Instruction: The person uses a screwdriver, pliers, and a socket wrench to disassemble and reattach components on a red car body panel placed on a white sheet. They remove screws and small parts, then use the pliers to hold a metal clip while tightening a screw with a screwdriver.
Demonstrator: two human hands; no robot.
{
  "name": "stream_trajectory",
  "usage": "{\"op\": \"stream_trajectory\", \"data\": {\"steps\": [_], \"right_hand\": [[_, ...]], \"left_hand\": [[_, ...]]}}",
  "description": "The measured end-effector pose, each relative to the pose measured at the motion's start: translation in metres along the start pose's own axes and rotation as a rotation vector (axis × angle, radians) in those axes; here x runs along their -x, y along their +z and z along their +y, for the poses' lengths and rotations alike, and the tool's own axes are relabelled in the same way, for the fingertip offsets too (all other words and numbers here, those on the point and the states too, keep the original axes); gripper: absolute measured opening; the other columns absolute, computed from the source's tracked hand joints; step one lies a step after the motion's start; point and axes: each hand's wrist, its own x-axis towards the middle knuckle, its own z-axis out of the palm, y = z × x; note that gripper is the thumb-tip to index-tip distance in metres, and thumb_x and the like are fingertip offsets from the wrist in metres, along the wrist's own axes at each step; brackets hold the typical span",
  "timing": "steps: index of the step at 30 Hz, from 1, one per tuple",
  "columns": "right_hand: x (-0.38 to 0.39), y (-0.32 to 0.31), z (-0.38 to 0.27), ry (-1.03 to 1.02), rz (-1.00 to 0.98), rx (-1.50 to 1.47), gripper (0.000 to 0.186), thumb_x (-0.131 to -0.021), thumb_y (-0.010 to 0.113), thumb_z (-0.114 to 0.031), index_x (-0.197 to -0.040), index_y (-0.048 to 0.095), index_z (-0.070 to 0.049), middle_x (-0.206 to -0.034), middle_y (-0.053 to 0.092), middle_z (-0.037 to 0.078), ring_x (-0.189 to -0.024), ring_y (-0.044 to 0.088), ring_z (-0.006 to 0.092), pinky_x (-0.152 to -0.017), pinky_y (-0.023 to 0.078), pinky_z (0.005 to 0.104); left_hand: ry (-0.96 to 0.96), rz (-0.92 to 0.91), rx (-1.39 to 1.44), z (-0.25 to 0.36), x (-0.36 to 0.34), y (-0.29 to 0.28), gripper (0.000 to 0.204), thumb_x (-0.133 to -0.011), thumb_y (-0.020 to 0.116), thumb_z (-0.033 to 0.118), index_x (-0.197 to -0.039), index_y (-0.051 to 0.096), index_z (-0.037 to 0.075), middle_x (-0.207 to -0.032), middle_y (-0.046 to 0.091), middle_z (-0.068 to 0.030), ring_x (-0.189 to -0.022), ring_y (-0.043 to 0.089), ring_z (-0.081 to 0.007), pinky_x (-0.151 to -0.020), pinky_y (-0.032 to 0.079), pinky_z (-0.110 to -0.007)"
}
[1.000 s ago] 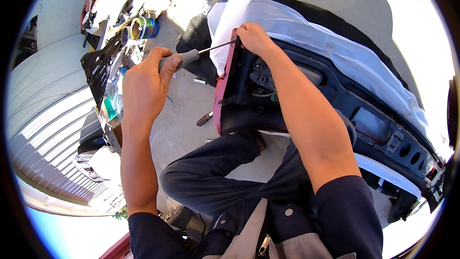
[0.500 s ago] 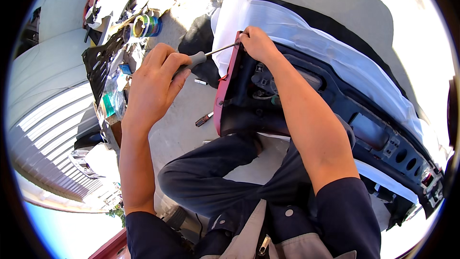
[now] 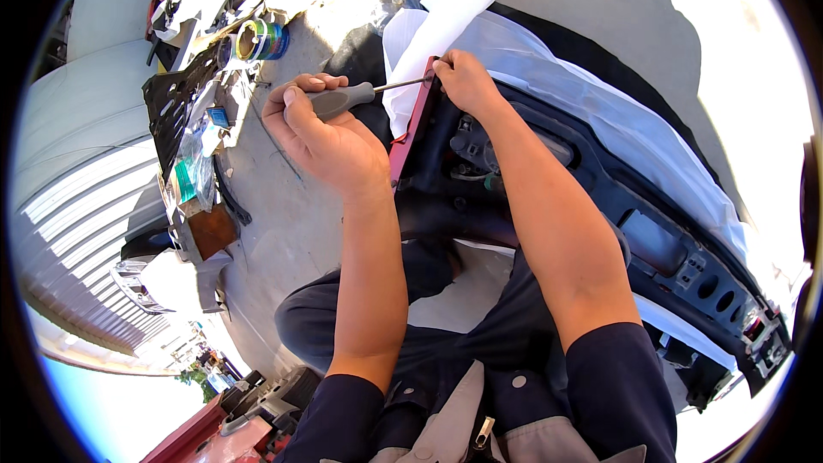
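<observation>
My left hand (image 3: 321,124) is turned palm up, with its fingers closed around the grey handle of a screwdriver (image 3: 343,101). The thin metal shaft points right, and its tip meets the red edge strip (image 3: 415,111) at the end of a large dark car body panel (image 3: 446,210). Beside the tip, my right hand (image 3: 463,81) grips the panel's far corner with bent fingers. Whether a small fastener is between those fingers is hidden. The panel lies across my lap side and stretches away to the right, showing recesses, holes and fittings.
White wrapping sheet (image 3: 523,43) lies under and behind the panel, over black cloth (image 3: 591,39). At the left are a colourful tin (image 3: 273,40), a black perforated part (image 3: 176,111), plastic bags and scraps. My bent knee (image 3: 309,317) is close below the panel.
My left hand has rolled from knuckles up to palm up around the screwdriver handle, and its forearm swung right. The white sheet's far end shifted right. My right hand stays at the corner.
</observation>
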Motion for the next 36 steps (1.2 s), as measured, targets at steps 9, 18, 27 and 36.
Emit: {"op": "stream_trajectory", "data": {"steps": [9, 18, 27, 36], "right_hand": [[0.001, -0.001, -0.001, -0.032, 0.006, 0.013, 0.029, -0.099, 0.055, -0.021, -0.099, 0.068, 0.005, -0.093, 0.070, 0.025, -0.090, 0.068, 0.0403, -0.084, 0.051, 0.0440], [0.007, -0.006, -0.011, 0.006, -0.035, -0.001, 0.027, -0.102, 0.056, -0.021, -0.103, 0.064, 0.005, -0.081, 0.063, 0.008, -0.071, 0.059, 0.0146, -0.067, 0.049, 0.0321], [0.005, -0.006, -0.012, 0.011, -0.010, -0.019, 0.030, -0.099, 0.056, -0.020, -0.098, 0.066, 0.008, -0.086, 0.070, 0.022, -0.081, 0.068, 0.0313, -0.078, 0.052, 0.0414], [0.004, -0.002, -0.005, -0.028, 0.025, 0.040, 0.028, -0.098, 0.056, -0.020, -0.099, 0.067, 0.006, -0.093, 0.070, 0.025, -0.092, 0.068, 0.0372, -0.085, 0.051, 0.0427]], "left_hand": [[0.541, -0.207, -0.351, -0.020, -0.023, 0.006, 0.037, -0.109, 0.038, 0.041, -0.102, 0.050, 0.006, -0.080, 0.057, -0.0097, -0.071, 0.059, -0.0189, -0.073, 0.051, -0.030], [0.248, -0.392, -0.010, -0.017, -0.041, -0.002, 0.027, -0.109, 0.041, 0.030, -0.101, 0.047, 0.005, -0.083, 0.056, -0.0103, -0.068, 0.055, -0.0208, -0.071, 0.049, -0.034], [-0.096, -0.553, 0.369, -0.011, -0.037, 0.010, 0.032, -0.108, 0.041, 0.035, -0.102, 0.048, 0.004, -0.063, 0.055, -0.0082, -0.051, 0.049, -0.0162, -0.054, 0.046, -0.031], [-0.007, -0.437, 0.508, -0.014, -0.013, -0.042, 0.042, -0.109, 0.032, 0.042, -0.100, 0.053, 0.006, -0.072, 0.052, -0.0093, -0.069, 0.052, -0.0167, -0.074, 0.049, -0.036]]}}
